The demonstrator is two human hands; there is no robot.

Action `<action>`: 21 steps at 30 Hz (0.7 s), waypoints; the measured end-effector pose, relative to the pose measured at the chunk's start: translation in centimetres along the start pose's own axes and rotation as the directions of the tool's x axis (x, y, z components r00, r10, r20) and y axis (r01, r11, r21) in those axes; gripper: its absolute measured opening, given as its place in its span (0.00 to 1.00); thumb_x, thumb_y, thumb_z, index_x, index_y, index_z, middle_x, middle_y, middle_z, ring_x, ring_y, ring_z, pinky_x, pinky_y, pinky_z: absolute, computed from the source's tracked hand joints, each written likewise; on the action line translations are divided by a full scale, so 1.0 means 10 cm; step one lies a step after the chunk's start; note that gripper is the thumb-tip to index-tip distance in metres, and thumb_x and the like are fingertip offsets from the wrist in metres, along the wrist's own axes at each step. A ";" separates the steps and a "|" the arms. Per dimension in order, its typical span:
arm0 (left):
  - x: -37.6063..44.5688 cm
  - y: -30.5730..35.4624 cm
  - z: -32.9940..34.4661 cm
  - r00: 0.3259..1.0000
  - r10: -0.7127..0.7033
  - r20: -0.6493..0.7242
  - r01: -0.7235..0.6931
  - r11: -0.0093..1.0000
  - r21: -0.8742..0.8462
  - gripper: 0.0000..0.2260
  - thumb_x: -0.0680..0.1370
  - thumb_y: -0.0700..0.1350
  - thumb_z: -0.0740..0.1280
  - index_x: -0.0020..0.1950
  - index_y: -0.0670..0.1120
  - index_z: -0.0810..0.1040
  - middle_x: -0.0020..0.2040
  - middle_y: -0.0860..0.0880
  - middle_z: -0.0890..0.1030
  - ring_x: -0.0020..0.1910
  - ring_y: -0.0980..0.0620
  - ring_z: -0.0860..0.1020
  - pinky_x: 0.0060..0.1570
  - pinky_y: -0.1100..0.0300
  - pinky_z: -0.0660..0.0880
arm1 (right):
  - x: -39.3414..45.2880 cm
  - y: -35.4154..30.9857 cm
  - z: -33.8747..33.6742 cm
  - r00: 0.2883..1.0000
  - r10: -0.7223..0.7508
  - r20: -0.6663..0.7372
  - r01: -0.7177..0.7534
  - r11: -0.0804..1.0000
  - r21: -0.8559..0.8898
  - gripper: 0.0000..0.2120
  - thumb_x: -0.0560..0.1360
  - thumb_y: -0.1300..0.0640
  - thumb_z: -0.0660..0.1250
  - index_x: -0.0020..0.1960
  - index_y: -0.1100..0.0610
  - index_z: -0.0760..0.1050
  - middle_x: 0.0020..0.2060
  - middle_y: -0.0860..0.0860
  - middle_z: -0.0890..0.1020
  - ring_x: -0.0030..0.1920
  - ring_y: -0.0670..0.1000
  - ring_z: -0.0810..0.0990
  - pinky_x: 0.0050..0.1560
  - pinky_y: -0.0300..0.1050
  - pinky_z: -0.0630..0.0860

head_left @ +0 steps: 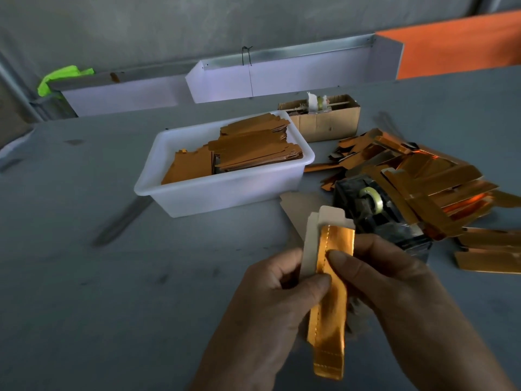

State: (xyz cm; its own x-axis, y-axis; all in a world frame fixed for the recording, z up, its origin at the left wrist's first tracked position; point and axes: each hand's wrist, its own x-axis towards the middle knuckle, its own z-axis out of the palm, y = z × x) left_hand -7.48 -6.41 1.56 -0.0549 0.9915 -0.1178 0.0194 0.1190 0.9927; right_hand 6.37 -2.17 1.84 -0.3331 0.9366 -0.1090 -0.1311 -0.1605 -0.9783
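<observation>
Gold carton mid-fold
L hand, R hand pinch it at 9 & 3 o'clock; light, stiff, slick, so grip edges.

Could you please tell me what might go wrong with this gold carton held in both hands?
The left hand and right hand pinch the gold carton on its foil face, so the shine could crease or smudge. Its white flap sticks up unsupported and may bend. The loose pile of cartons lies partly over the tape dispenser and could block it.
</observation>
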 end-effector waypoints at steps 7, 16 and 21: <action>-0.02 -0.06 0.06 0.984 0.022 -0.175 -0.029 0.999 -0.035 0.09 0.67 0.51 0.71 0.46 0.55 0.85 0.41 0.51 0.86 0.41 0.54 0.84 0.39 0.64 0.77 | 0.02 0.09 -0.03 0.998 0.034 -0.051 -0.032 0.998 0.045 0.09 0.60 0.52 0.69 0.39 0.53 0.82 0.36 0.56 0.84 0.37 0.52 0.84 0.39 0.44 0.79; -0.05 -0.13 0.18 0.910 0.118 -0.398 -0.070 0.989 0.132 0.06 0.68 0.53 0.72 0.43 0.62 0.84 0.43 0.53 0.82 0.43 0.60 0.81 0.39 0.69 0.75 | 0.01 0.12 0.02 0.995 0.066 -0.077 -0.064 0.998 0.026 0.10 0.60 0.51 0.69 0.40 0.52 0.82 0.38 0.59 0.84 0.42 0.59 0.83 0.45 0.52 0.81; -0.05 -0.19 0.37 0.791 0.562 -0.242 -0.065 0.469 0.881 0.12 0.69 0.40 0.74 0.51 0.46 0.86 0.37 0.48 0.75 0.36 0.48 0.78 0.30 0.59 0.73 | 0.00 0.12 0.10 0.990 0.055 -0.129 -0.046 0.996 0.070 0.04 0.70 0.62 0.70 0.39 0.55 0.82 0.33 0.56 0.84 0.33 0.51 0.82 0.33 0.41 0.79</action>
State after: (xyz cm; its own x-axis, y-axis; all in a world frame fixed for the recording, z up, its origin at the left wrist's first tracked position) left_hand -3.85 -6.91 -0.41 -0.2737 0.8385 0.4712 0.8918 0.0377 0.4508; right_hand 5.28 -2.68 0.87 -0.2170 0.9586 -0.1844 -0.1810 -0.2251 -0.9574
